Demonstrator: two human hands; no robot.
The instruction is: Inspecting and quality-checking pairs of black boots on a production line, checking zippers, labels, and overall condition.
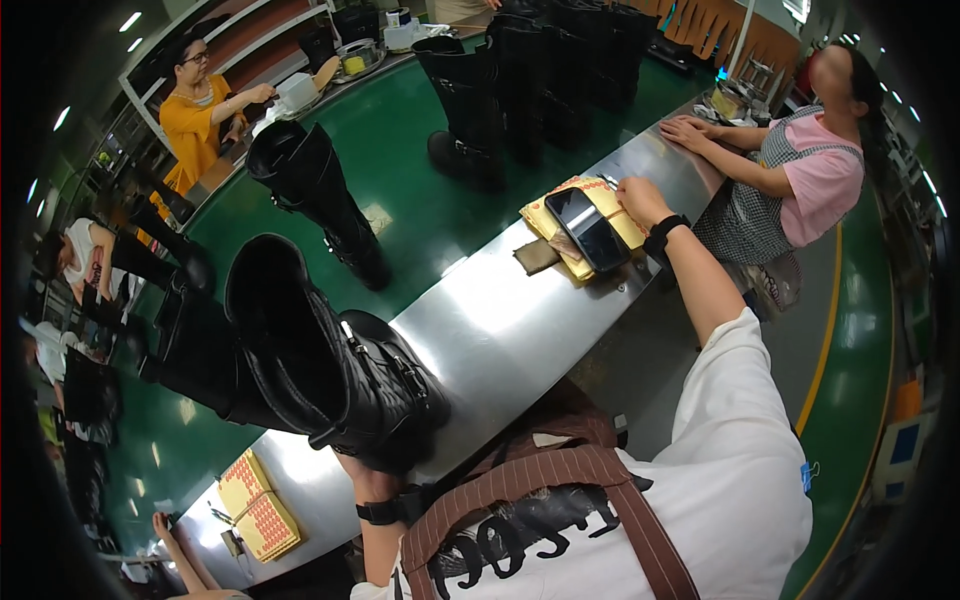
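My left hand (368, 482) grips a tall black buckled boot (330, 370) from underneath at its foot, and the boot hides most of the hand. The boot lies tilted over the near edge of the steel ledge (490, 320). My right hand (640, 200) reaches far forward, its fingers curled down on the far edge of a stack of yellow sheets (540, 215). Its back faces me, so I cannot see if it pinches anything. A black phone (587, 228) lies on that stack, and a small brown piece (537, 256) lies beside it.
Several more black boots (320, 195) stand on the green conveyor belt (400, 130) beyond the ledge. A co-worker in pink (810, 180) rests both hands on the ledge's far end. A person in orange (195, 120) works across the belt. Another yellow stack (260, 505) lies lower left.
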